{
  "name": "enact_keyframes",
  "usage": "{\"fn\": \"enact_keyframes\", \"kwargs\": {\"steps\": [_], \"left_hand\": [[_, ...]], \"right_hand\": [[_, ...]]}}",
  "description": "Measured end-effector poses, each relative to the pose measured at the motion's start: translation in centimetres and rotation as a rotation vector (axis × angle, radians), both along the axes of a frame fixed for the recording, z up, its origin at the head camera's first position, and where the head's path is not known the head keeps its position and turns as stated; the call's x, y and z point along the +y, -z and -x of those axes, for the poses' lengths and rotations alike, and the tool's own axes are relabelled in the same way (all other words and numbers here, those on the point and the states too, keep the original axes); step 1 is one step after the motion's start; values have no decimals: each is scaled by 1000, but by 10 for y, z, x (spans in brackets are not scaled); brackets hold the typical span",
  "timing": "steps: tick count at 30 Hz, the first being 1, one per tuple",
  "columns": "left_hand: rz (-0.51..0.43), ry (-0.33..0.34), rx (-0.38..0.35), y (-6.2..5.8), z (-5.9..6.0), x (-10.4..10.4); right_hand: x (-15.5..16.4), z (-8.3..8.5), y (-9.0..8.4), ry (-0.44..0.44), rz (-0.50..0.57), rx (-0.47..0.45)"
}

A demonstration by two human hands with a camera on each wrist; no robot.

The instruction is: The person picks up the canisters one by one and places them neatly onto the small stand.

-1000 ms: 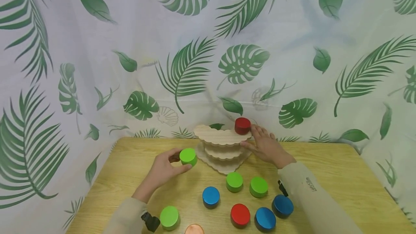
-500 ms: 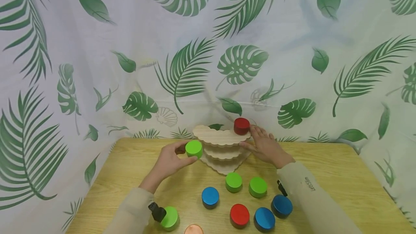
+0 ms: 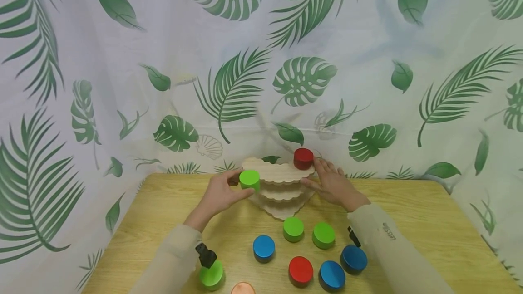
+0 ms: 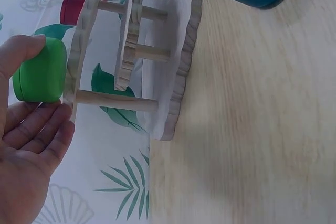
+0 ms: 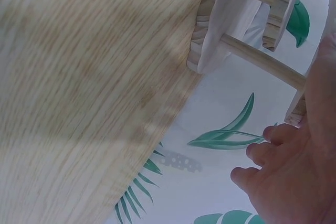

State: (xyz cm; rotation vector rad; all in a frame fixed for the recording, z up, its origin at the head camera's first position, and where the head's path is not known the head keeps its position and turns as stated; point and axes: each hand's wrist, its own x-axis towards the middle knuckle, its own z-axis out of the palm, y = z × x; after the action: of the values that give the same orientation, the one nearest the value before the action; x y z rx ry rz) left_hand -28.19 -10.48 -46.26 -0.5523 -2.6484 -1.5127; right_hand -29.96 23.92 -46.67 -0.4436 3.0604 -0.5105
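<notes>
My left hand (image 3: 218, 196) holds a round green tin (image 3: 249, 179) between thumb and fingers at the left end of a three-tiered wooden stand (image 3: 282, 174). In the left wrist view the green tin (image 4: 43, 72) is right beside the top tier, with the thumb and fingertips on opposite sides of it. A red tin (image 3: 303, 159) stands on the top tier's right end. My right hand (image 3: 337, 186) grips that end, thumb at the front edge and fingers beside the red tin. In the right wrist view, the hand (image 5: 289, 166) is at the shelf's edge.
Nearer on the wooden table (image 3: 408, 221) stand several loose tins: green (image 3: 293, 229), blue (image 3: 263, 247), red (image 3: 300, 271) and a copper-coloured one (image 3: 243, 288) at the bottom edge. A leaf-patterned cloth (image 3: 245, 103) hangs close behind the stand.
My left hand has carried the green tin right and away from me, up to the top tier's left end. The right hand and the stand have stayed put.
</notes>
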Motion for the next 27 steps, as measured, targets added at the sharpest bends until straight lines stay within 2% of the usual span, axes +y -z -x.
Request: {"fn": "enact_keyframes", "kwargs": {"steps": [9, 16, 27], "left_hand": [[57, 19, 36, -12, 16, 14], [40, 29, 52, -23, 27, 30], [69, 34, 44, -27, 37, 56]], "right_hand": [[1, 1, 2, -6, -1, 5], [1, 0, -2, -9, -15, 20], [2, 1, -4, -20, -42, 26]]}}
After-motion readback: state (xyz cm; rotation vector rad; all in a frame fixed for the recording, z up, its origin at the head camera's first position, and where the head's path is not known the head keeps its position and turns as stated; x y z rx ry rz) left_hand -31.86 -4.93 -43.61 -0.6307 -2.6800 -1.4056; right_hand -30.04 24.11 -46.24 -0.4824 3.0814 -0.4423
